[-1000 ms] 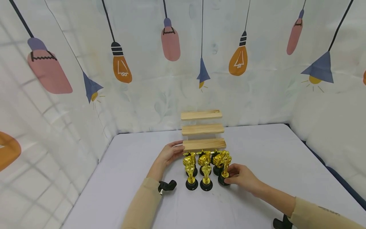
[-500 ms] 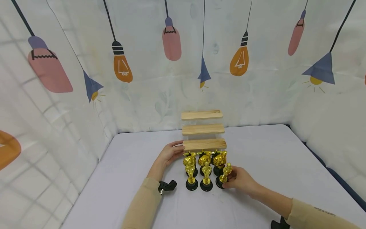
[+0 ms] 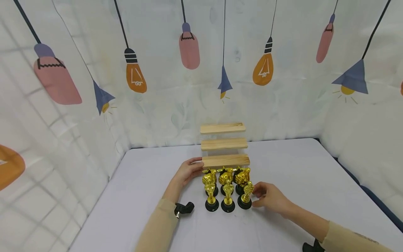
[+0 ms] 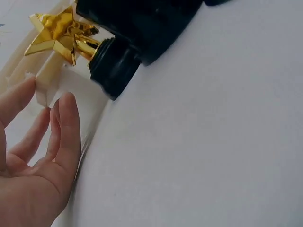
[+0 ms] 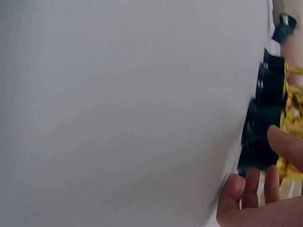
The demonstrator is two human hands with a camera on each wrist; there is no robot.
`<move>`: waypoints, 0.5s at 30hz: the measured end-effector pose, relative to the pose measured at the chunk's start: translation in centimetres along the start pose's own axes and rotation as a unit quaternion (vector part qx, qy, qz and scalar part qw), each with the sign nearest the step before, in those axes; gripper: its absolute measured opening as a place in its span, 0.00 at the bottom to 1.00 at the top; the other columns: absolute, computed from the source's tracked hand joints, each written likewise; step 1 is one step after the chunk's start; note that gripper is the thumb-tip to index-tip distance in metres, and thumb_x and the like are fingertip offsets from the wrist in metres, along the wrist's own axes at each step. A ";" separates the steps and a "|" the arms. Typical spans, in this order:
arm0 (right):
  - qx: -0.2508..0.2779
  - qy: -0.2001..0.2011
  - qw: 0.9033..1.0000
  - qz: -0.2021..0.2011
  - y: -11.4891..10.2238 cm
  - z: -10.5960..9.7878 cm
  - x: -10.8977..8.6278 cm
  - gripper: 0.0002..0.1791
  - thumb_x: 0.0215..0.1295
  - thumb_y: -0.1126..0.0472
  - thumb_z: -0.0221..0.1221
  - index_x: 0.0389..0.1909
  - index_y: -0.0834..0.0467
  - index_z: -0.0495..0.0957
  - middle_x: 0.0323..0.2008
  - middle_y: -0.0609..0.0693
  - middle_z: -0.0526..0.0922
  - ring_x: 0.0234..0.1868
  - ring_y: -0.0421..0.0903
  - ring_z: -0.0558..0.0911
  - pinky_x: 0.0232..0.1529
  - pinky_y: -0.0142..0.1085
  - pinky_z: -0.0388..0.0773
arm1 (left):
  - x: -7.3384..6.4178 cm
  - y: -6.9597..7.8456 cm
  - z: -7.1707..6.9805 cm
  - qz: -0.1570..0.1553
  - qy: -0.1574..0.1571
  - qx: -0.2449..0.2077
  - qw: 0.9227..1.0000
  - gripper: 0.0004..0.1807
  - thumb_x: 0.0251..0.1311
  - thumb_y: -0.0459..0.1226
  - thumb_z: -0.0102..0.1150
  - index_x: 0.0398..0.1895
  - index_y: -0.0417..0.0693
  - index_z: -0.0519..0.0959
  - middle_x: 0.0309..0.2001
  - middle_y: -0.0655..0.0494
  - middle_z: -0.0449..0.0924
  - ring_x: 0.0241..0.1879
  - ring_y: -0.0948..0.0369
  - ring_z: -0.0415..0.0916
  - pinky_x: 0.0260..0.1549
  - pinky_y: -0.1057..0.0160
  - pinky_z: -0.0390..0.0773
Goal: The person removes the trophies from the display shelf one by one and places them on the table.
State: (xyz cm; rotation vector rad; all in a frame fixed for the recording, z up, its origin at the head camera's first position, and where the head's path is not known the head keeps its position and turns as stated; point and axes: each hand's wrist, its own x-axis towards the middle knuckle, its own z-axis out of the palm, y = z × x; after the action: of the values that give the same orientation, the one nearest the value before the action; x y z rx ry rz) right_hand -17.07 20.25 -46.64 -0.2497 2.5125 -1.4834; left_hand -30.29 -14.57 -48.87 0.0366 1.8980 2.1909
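Observation:
My left hand (image 3: 188,172) pinches the left end of the lowest board of a wooden tiered rack (image 3: 225,161); in the left wrist view its fingertips meet that board's corner. Small gold trophies on black bases stand in rows before the rack. The front row has three figurine trophies: left (image 3: 210,196), middle (image 3: 228,195) and right (image 3: 247,192). Behind them are gold trophies (image 3: 242,176), with a star trophy (image 4: 59,35) nearest the left fingers. My right hand (image 3: 271,199) is beside the right figurine trophy, fingers parted and loosely bent; any contact is unclear.
A white cloth covers the table (image 3: 151,182). Behind it hangs a pale curtain (image 3: 157,115) printed with lamps. Black wrist straps show at the left sleeve (image 3: 160,224) and right sleeve (image 3: 349,238).
My right hand lowers the right figurine trophy into the front row, straightens it, then loosens its fingers and draws slightly right. My left hand keeps its place at the rack.

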 end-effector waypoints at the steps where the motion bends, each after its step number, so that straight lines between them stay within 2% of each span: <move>1: -0.003 -0.002 1.000 0.001 0.1 -0.5 0.0 0.25 0.46 0.70 0.77 0.46 0.65 0.79 0.41 0.52 0.81 0.42 0.49 0.77 0.41 0.38 0.78 | -0.1 0.0 -0.1 0.000 0.000 0.007 1.000 0.28 0.69 0.33 0.65 0.69 0.35 0.72 0.51 0.42 0.82 0.43 0.57 0.83 0.46 0.60 0.85; 5: -0.024 -0.012 1.000 -0.003 0.1 -2.9 0.2 0.23 0.52 0.67 0.76 0.48 0.65 0.79 0.43 0.53 0.81 0.43 0.49 0.77 0.43 0.41 0.77 | -0.6 0.4 -0.9 0.003 0.008 0.038 0.999 0.27 0.70 0.35 0.65 0.69 0.36 0.72 0.51 0.42 0.81 0.41 0.57 0.82 0.45 0.59 0.85; 9: -0.059 0.002 0.998 -0.018 -0.2 -5.7 0.9 0.20 0.60 0.64 0.73 0.51 0.66 0.79 0.45 0.56 0.82 0.44 0.50 0.78 0.43 0.42 0.77 | -1.1 1.4 -2.2 0.021 0.036 0.090 0.995 0.26 0.71 0.34 0.63 0.68 0.34 0.73 0.53 0.39 0.79 0.40 0.57 0.81 0.45 0.59 0.85; 12: -0.096 0.025 0.995 -0.029 -0.4 -7.9 1.4 0.20 0.64 0.61 0.70 0.53 0.66 0.78 0.48 0.59 0.82 0.47 0.52 0.78 0.44 0.42 0.78 | -1.5 2.1 -3.5 0.040 0.062 0.133 0.988 0.24 0.71 0.32 0.63 0.67 0.33 0.74 0.53 0.39 0.78 0.42 0.55 0.80 0.45 0.59 0.85; 15: -0.148 0.053 0.986 -0.048 -0.3 -10.0 1.7 0.20 0.68 0.58 0.68 0.54 0.65 0.78 0.51 0.60 0.81 0.50 0.55 0.79 0.45 0.44 0.79 | -2.0 2.6 -4.9 0.060 0.083 0.188 0.977 0.21 0.71 0.32 0.62 0.65 0.34 0.76 0.51 0.41 0.78 0.45 0.51 0.80 0.45 0.58 0.86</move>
State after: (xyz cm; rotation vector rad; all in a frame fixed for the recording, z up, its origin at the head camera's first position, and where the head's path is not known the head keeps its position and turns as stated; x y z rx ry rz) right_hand -21.40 28.09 -41.81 -0.3510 2.8411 -1.1767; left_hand -29.67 -20.05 -46.84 0.0347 2.4401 1.9242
